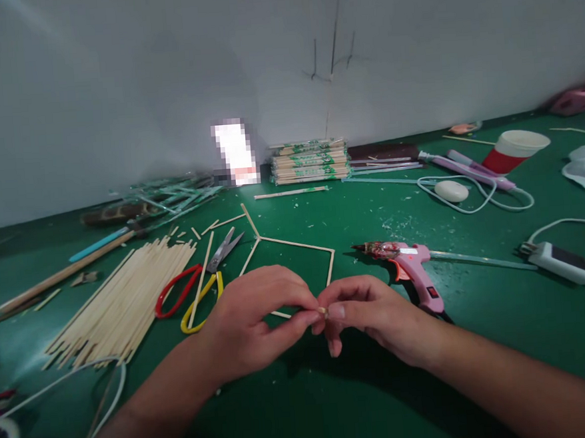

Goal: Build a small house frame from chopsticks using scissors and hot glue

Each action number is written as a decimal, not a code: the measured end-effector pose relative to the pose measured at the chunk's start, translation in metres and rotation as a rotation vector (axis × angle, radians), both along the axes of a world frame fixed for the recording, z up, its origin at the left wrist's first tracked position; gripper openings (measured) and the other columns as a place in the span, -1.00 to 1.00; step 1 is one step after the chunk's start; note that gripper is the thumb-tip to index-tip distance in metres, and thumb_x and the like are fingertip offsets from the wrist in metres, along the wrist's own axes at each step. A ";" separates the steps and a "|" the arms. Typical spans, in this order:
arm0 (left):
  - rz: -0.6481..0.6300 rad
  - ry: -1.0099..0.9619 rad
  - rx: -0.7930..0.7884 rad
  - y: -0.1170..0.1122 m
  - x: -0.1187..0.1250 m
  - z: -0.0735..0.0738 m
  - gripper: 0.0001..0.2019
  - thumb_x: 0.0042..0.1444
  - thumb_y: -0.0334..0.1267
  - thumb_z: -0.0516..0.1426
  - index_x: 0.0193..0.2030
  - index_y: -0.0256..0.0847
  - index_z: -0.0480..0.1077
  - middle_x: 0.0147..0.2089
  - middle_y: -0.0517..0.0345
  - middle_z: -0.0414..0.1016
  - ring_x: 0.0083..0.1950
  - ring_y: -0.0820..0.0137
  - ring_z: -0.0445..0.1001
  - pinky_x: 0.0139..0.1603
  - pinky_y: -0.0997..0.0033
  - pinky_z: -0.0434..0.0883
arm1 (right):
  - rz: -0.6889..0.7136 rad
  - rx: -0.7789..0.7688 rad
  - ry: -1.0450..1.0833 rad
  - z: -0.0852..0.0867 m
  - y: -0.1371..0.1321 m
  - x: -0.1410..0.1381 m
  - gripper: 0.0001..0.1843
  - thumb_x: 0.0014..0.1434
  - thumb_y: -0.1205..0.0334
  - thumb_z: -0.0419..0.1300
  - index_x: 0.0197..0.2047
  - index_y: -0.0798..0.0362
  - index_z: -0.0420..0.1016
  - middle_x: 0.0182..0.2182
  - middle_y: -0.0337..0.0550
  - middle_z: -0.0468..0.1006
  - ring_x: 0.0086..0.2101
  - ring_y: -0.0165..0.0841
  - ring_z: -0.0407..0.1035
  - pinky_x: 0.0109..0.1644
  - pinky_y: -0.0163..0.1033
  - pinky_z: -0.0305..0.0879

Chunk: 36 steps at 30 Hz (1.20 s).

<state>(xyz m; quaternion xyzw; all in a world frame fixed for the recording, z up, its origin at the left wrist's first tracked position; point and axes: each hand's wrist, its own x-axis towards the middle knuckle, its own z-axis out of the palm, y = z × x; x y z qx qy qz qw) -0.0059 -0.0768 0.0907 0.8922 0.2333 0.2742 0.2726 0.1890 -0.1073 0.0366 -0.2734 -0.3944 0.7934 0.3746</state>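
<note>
Stick frame (294, 242) lay on the green counter (305, 405) just beyond both hands. What seemed to be its near corner, a short stick end (321, 309), was pinched between the closed thumb and fingertips of the left hand (259, 318) and of the right hand (366, 310), which met tip to tip. It looked like a joint being pressed together (a pink glue gun (408, 264) lay just beside the right hand, scissors (201, 282) and a heap of sticks (122, 301) to the left), so any further move called for a light, steady pinch that spared the thin wood.
</note>
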 end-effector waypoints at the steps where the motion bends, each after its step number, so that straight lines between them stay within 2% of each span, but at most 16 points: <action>1: 0.001 0.000 -0.008 0.000 0.000 0.000 -0.90 0.12 -0.46 0.13 -0.27 -0.21 0.43 -0.33 0.16 0.53 -0.29 0.48 0.46 -0.23 0.49 0.39 | 0.000 0.002 0.000 -0.001 0.000 0.000 -0.83 0.07 0.22 0.29 -0.28 0.15 0.55 -0.40 -0.18 0.57 -0.52 -0.47 0.45 -0.32 -0.30 0.33; 14: 0.002 -0.065 -0.069 0.000 0.001 -0.004 -0.88 0.11 -0.48 0.14 -0.25 -0.23 0.46 -0.35 0.17 0.53 -0.30 0.50 0.46 -0.26 0.53 0.41 | -0.002 -0.023 0.038 -0.011 0.001 -0.004 -0.86 0.06 0.22 0.30 -0.36 0.13 0.58 -0.47 -0.23 0.56 -0.57 -0.54 0.38 -0.46 -0.40 0.26; 20: 0.006 -0.059 -0.077 -0.001 0.001 -0.005 -0.87 0.13 -0.46 0.12 -0.25 -0.20 0.46 -0.35 0.16 0.54 -0.30 0.47 0.47 -0.26 0.50 0.42 | -0.024 0.011 0.041 -0.012 0.000 -0.005 -0.87 0.08 0.24 0.29 -0.35 0.13 0.59 -0.48 -0.24 0.55 -0.58 -0.56 0.36 -0.47 -0.41 0.27; 25: 0.004 -0.056 -0.055 -0.001 0.001 -0.004 -0.89 0.12 -0.46 0.13 -0.27 -0.22 0.46 -0.36 0.17 0.53 -0.31 0.49 0.47 -0.27 0.52 0.41 | 0.015 0.005 0.023 -0.011 0.002 -0.003 -0.86 0.09 0.23 0.28 -0.33 0.14 0.60 -0.45 -0.23 0.56 -0.58 -0.57 0.36 -0.46 -0.42 0.27; 32: -0.001 -0.049 -0.047 0.001 0.001 -0.004 -0.89 0.12 -0.46 0.14 -0.27 -0.23 0.46 -0.33 0.16 0.54 -0.29 0.49 0.47 -0.25 0.53 0.41 | 0.023 -0.031 0.135 -0.007 0.002 -0.002 -0.78 0.10 0.17 0.25 -0.29 0.16 0.58 -0.41 -0.14 0.59 -0.54 -0.49 0.42 -0.38 -0.33 0.32; 36: 0.005 -0.063 -0.047 0.000 0.002 -0.004 -0.90 0.12 -0.46 0.14 -0.28 -0.22 0.46 -0.34 0.15 0.54 -0.30 0.49 0.47 -0.27 0.53 0.40 | 0.017 -0.048 0.133 -0.010 0.002 -0.003 -0.78 0.05 0.17 0.30 -0.30 0.18 0.59 -0.43 -0.13 0.59 -0.55 -0.48 0.41 -0.42 -0.33 0.32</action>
